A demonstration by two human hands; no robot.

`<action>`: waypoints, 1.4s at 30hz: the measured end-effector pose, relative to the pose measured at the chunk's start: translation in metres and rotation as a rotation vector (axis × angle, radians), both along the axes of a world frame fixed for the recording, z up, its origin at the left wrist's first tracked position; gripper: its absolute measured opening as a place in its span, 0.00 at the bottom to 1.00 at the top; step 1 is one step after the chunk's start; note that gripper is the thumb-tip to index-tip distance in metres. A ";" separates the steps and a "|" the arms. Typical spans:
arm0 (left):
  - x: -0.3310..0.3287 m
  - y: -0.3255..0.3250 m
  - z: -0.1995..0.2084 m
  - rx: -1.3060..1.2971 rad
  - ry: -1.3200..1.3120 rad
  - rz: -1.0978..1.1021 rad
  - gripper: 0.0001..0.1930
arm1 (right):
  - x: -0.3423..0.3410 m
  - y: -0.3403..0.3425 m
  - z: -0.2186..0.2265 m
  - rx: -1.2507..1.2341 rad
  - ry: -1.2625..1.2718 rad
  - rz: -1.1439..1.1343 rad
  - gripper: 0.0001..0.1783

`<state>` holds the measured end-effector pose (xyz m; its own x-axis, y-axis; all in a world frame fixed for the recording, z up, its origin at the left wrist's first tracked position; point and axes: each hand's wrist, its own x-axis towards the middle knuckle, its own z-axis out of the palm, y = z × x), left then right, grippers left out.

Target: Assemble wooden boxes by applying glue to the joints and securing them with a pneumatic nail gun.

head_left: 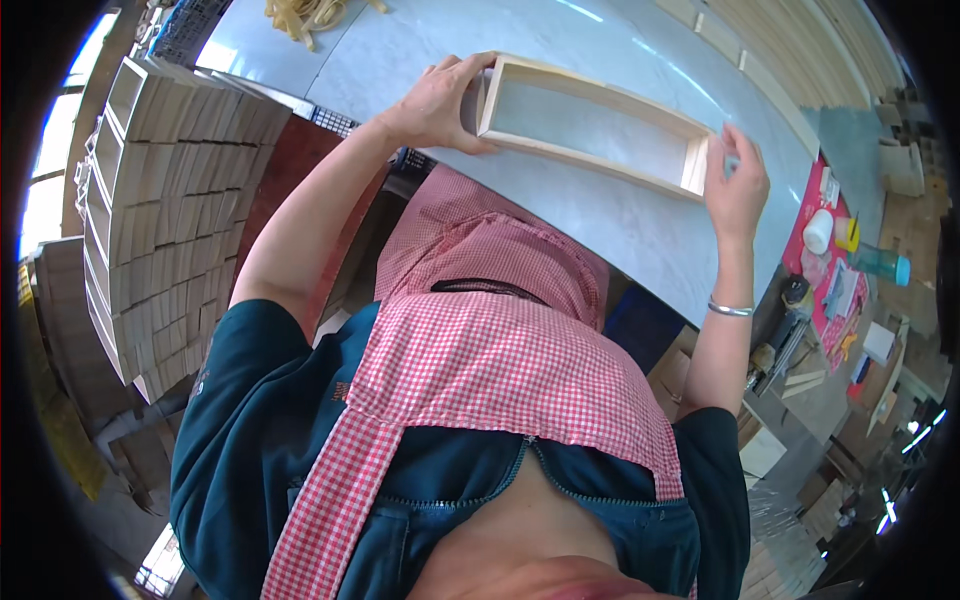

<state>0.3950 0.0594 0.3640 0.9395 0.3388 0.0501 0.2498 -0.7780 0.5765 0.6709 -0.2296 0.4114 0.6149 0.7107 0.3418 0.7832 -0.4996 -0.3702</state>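
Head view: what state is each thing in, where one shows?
Wooden frame, four sides joined, upper side open.
Left hand, gripping the frame's left end.
Right hand, at its right end; grip unclear.
Wood pieces, stacked.
Pale strips, loosely heaped.
Teal bottle, capped.
Checked apron, worn.

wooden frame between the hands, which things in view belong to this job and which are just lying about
Belong to the job:
- pale rectangular wooden frame
- left hand and right hand, at its ends
- grey-white marbled tabletop

Apparently just lying about:
- tan tangled strips
- white cylindrical container
- translucent teal bottle
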 end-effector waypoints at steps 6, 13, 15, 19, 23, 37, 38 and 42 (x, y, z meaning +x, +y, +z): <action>0.002 0.011 -0.008 0.139 -0.065 -0.068 0.57 | -0.099 0.101 -0.037 -0.070 -0.365 0.260 0.34; -0.029 -0.003 0.008 0.687 -0.125 -0.140 0.47 | -0.094 0.101 -0.047 -0.134 -0.286 0.255 0.36; -0.039 -0.023 0.015 0.707 -0.192 -0.157 0.44 | -0.093 0.102 -0.046 -0.139 -0.290 0.245 0.36; -0.050 -0.046 0.016 -0.049 -0.201 0.129 0.32 | -0.094 0.103 -0.044 -0.135 -0.289 0.243 0.36; -0.049 -0.053 0.015 -0.899 -0.159 0.409 0.19 | -0.097 0.102 -0.044 -0.131 -0.276 0.239 0.35; -0.025 -0.039 0.030 -1.271 0.046 0.495 0.11 | -0.099 0.103 -0.034 -0.024 -0.139 0.252 0.32; -0.021 -0.046 0.040 -1.191 0.072 0.532 0.12 | -0.094 0.101 -0.037 0.031 -0.148 0.246 0.32; -0.012 -0.074 0.054 -0.831 0.020 0.609 0.15 | -0.052 0.079 -0.018 0.329 0.035 0.272 0.29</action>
<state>0.3834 -0.0143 0.4183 0.5948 0.6783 -0.4315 0.4837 0.1267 0.8660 0.6185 -0.1507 0.3929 0.4352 0.7052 0.5598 0.8544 -0.1273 -0.5038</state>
